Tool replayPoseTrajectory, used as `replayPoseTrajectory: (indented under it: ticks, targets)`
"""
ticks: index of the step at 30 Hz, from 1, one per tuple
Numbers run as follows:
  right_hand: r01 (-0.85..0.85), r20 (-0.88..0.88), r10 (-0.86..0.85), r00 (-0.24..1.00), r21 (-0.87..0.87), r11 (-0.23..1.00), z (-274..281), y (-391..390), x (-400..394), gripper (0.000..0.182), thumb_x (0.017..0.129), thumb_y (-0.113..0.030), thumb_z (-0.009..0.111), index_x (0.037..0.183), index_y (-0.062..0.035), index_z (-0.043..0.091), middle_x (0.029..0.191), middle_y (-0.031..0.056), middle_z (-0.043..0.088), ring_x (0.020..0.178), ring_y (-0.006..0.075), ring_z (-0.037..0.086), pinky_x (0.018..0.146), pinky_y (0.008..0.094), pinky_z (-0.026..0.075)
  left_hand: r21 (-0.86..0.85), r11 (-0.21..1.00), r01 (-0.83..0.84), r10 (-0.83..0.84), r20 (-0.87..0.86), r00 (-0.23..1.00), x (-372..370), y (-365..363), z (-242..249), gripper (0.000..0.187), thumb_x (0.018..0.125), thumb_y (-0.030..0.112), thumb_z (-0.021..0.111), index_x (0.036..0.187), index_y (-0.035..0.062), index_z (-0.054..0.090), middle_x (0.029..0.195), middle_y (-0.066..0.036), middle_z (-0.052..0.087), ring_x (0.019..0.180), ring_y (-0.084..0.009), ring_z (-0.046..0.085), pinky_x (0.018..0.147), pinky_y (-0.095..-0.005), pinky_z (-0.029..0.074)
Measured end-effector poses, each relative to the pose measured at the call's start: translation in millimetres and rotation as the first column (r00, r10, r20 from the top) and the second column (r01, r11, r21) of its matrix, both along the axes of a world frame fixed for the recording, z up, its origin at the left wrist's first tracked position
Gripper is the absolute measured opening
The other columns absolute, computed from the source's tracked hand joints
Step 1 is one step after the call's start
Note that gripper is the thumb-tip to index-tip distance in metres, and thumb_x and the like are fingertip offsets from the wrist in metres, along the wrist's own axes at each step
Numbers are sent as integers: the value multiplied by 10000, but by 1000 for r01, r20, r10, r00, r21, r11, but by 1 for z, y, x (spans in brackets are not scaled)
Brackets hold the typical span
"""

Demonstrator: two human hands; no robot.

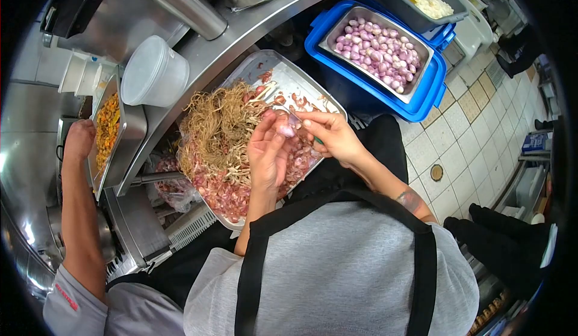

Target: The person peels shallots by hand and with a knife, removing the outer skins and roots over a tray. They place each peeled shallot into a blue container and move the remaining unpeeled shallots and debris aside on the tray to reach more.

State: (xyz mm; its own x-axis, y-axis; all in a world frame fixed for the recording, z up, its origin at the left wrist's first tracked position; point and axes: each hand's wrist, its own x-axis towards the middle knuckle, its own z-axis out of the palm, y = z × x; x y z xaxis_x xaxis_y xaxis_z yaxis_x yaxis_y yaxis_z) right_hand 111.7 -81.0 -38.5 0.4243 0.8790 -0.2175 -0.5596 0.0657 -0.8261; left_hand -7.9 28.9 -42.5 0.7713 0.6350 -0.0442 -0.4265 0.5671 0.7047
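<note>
Shallot (285,130): above the peel-filled tray (313,86), held in the left hand (268,152), fingers curled around it.
Right hand (331,136): fingertips pinching at the shallot's top end.
Handling: small, light, likely slippery; grip the firm sides.

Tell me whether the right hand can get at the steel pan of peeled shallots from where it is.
Probably yes. The right hand holds a small knife over the tray, and the pan of peeled shallots sits open-topped just beyond on the blue bin, nothing between them.
</note>
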Motion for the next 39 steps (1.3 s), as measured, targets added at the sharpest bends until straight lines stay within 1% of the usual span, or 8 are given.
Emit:
replayPoseTrajectory:
  ticks: [3, 6, 13, 18, 21, 30, 36, 39]
  targets:
    - [55, 56, -52, 997, -61, 997, -19, 3, 5, 268, 910, -108, 515, 1160, -53, 592, 699, -13, 524, 492, 31, 407, 432, 164, 332, 13, 992, 124, -124, 110, 986, -2, -1, 7, 397, 823, -43, 583, 1202, 9, 477, 1142, -145, 566, 994, -216, 592, 851, -340, 516]
    - [110, 365, -68, 928, -93, 990, -23, 4, 4, 284, 901, -99, 514, 1167, -21, 578, 798, 53, 616, 642, 88, 557, 574, 213, 450, 124, 991, 52, -51, -5, 999, -1, 1, 5, 367, 822, -8, 593, 1176, 10, 495, 1144, -162, 567, 944, -234, 612, 797, -340, 533]
    - [169, 606, -59, 793, -127, 977, -9, -1, 3, 308, 856, -81, 542, 1151, 3, 568, 1037, 180, 635, 991, 210, 603, 856, 294, 436, 174, 975, -142, 159, -90, 983, -1, 13, -8, 348, 792, -73, 587, 1132, -24, 533, 1110, -175, 580, 956, -211, 602, 846, -308, 505]
    - [27, 712, 44, 701, -88, 996, -5, -4, 5, 337, 874, -59, 520, 1209, -31, 546, 1058, 75, 630, 919, 119, 568, 840, 254, 429, 152, 981, -123, 141, -114, 983, -3, 13, -4, 396, 768, -122, 590, 1152, -67, 508, 1166, -171, 548, 1018, -201, 578, 903, -300, 477]
    - [217, 641, -281, 714, 179, 960, -1, 4, -8, 332, 846, -45, 530, 1173, -58, 580, 964, 140, 650, 833, 174, 608, 779, 291, 454, 165, 979, -120, 143, -135, 980, -3, 13, -4, 383, 765, -131, 587, 1135, -64, 518, 1177, -175, 543, 1036, -207, 572, 906, -297, 474]
    - [74, 679, 32, 733, -127, 989, 19, -5, -5, 310, 855, -53, 519, 1159, -35, 578, 879, 158, 643, 794, 210, 603, 725, 306, 460, 354, 919, -176, 258, -201, 945, -4, 9, 1, 368, 734, -146, 614, 1082, -52, 537, 1187, -180, 540, 990, -212, 594, 833, -291, 514]
    - [152, 743, -250, 621, 199, 968, 21, 0, -15, 302, 844, -89, 549, 1135, -14, 585, 874, 178, 634, 798, 256, 610, 723, 340, 456, 357, 915, -190, 257, -151, 955, -4, 6, -2, 356, 741, -146, 608, 1074, -45, 536, 1095, -152, 580, 959, -194, 600, 808, -275, 515]
    - [67, 786, -134, 603, 117, 991, 21, -2, -12, 309, 841, -87, 555, 1140, -17, 584, 925, 171, 641, 840, 260, 614, 763, 328, 456, 389, 902, -189, 257, -129, 958, -3, 4, 0, 346, 742, -148, 610, 1064, -47, 537, 1055, -134, 585, 918, -178, 605, 786, -265, 514]
